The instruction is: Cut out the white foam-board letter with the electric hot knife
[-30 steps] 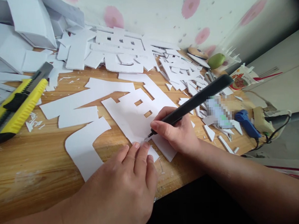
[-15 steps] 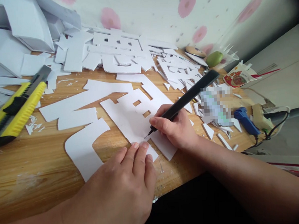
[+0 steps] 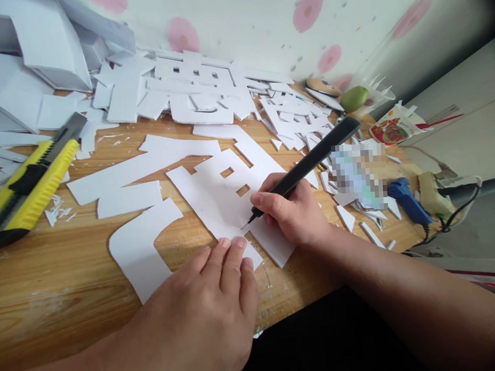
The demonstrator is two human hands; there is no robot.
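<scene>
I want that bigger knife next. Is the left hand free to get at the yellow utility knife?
Probably yes: the left hand only presses the white cut-out sheet; bare wood lies between it and the yellow utility knife.

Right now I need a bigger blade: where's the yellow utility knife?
In the head view, the yellow utility knife lies at the table's far left edge, beside white scraps.

Yellow utility knife (image 3: 25, 183): butt end cut off by left edge. Pixelated patch (image 3: 357, 174) on worktop (image 3: 69, 272) hides what lies there. Left hand (image 3: 204, 315) covers near corner of white cutout (image 3: 219, 201). Stacked white boards (image 3: 20, 48) cropped top-left.
</scene>
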